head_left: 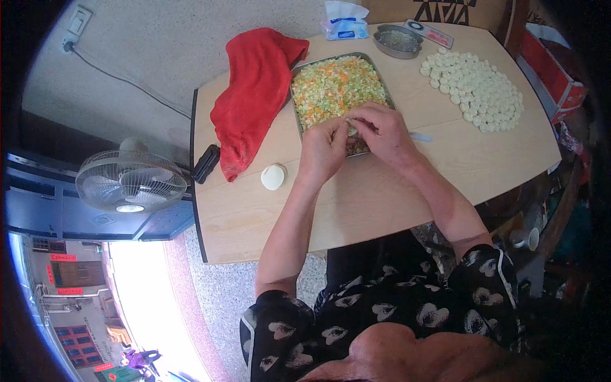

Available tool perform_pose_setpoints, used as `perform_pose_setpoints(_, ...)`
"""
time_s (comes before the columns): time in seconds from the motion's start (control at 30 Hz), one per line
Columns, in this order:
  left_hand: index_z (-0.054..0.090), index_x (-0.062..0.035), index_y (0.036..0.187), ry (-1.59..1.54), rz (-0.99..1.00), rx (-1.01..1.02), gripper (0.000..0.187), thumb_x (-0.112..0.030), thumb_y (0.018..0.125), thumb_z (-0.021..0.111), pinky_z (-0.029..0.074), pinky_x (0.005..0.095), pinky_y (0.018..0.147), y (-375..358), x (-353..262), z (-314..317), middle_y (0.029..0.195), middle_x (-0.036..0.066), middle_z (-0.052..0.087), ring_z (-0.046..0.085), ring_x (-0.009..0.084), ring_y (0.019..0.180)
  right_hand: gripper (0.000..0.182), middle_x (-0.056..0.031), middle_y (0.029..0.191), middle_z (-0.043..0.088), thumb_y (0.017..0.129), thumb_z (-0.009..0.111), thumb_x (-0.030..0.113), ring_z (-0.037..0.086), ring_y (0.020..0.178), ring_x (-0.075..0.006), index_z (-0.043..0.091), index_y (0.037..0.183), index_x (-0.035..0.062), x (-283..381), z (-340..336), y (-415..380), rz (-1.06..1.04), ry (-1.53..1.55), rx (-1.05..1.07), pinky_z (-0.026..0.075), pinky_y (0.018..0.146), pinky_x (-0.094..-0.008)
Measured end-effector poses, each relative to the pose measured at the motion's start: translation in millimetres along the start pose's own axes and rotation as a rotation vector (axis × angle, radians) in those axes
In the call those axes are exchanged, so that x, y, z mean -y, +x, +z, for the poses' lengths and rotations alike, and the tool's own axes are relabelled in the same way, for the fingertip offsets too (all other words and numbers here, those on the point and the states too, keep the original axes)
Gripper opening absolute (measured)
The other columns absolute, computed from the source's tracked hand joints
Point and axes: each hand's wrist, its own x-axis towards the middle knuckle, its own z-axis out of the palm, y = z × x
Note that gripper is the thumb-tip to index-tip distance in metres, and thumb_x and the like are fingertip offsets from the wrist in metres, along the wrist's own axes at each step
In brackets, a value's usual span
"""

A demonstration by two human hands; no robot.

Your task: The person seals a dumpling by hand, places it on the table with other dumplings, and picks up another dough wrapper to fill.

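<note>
Both of my hands are over the near edge of a metal tray (296, 118) heaped with chopped green, white and orange vegetables (337, 83). My left hand (323, 151) and my right hand (384, 135) meet at the fingertips, pinched together on a small pale dumpling (352, 131), mostly hidden by the fingers. Brownish filling shows in the tray just below them. Left of my left wrist lies a small stack of round white wrappers (273, 177). A pale flat blade or spatula (421, 137) pokes out beside my right hand.
Many small round dough pieces (474, 89) cover the table's right side. At the back are a round metal pan (398, 42), a flat pale device (429, 34) and a tissue pack (346, 20). A red cloth (254, 95) and black object (205, 164) lie left, near a fan (132, 178).
</note>
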Motion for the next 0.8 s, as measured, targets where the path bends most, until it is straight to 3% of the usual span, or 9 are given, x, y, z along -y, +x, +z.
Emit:
perform_pose_setpoints(0.07,0.066,0.0059,0.107,-0.094,-0.029,0.030,0.025,-0.011,0.100,0.049,0.052,0.0255,0.074,1.8,5.6,-0.9,0.091,0.005,0.069,0.062,0.0080,0.082,0.010,-0.0148,0.083,0.064,0.082,0.066,0.002,0.065,0.073,-0.0290,0.066,0.091,-0.0007,0.6,-1.9,-0.3,0.017,-0.008,0.027,0.051,0.064,-0.0374)
perform_pose_setpoints(0.27,0.064,0.0053,0.111,-0.338,-0.089,0.039,0.027,-0.015,0.101,0.049,0.050,0.0234,0.076,3.1,2.2,2.0,0.098,0.006,0.067,0.062,0.0088,0.086,0.009,-0.0100,0.082,0.067,0.083,0.067,0.003,0.066,0.071,-0.0172,0.067,0.092,0.0005,-4.7,0.4,-2.5,0.269,0.154,-0.076,0.052,0.064,-0.0304)
perform_pose_setpoints(0.37,0.064,0.0035,0.112,-0.350,-0.051,0.004,0.028,-0.018,0.101,0.051,0.050,0.0231,0.073,1.9,2.6,7.9,0.095,0.004,0.067,0.061,0.0082,0.081,0.009,-0.0075,0.081,0.068,0.084,0.067,0.003,0.064,0.070,-0.0123,0.068,0.092,0.0003,-7.8,0.7,-3.1,0.284,0.179,-0.107,0.051,0.064,-0.0276)
perform_pose_setpoints(0.57,0.066,0.0029,0.099,-0.132,-0.036,-0.074,0.025,-0.018,0.098,0.054,0.048,0.0278,0.064,-0.5,-1.1,3.6,0.077,0.006,0.066,0.058,0.0096,0.070,0.007,-0.0062,0.081,0.066,0.085,0.067,0.002,0.062,0.071,-0.0099,0.067,0.092,-0.0008,-4.5,3.8,-4.6,0.281,0.145,-0.064,0.050,0.064,-0.0255)
perform_pose_setpoints(0.67,0.063,0.0036,0.090,0.033,0.102,-0.113,0.020,-0.014,0.093,0.056,0.047,0.0315,0.062,1.6,9.9,5.2,0.072,0.015,0.063,0.057,0.0141,0.064,0.007,-0.0056,0.081,0.064,0.086,0.067,0.001,0.062,0.072,-0.0095,0.067,0.093,-0.0010,2.1,2.7,-3.7,0.334,0.183,-0.004,0.050,0.064,-0.0252)
perform_pose_setpoints(0.8,0.062,0.0030,0.088,0.190,0.196,-0.133,0.015,-0.011,0.090,0.056,0.048,0.0375,0.064,0.3,7.2,1.3,0.076,0.022,0.062,0.061,0.0269,0.065,0.010,-0.0067,0.081,0.063,0.086,0.067,0.000,0.063,0.073,-0.0123,0.067,0.095,-0.0009,-0.3,1.0,-2.0,0.240,0.068,0.055,0.050,0.064,-0.0267)
